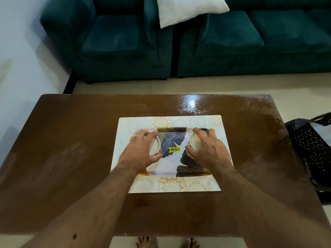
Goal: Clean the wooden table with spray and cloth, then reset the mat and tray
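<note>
The wooden table (62, 158) shows wide bare wood around the centred mat (125, 126). The tray (172, 138) lies inside the mat's edges. Left hand (141, 149) and right hand (207, 147) each grip a cup (155, 145), partly hidden.

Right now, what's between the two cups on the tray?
Head view: bare tray surface with a yellow price sticker between left cup and right cup. Nothing else.
</note>
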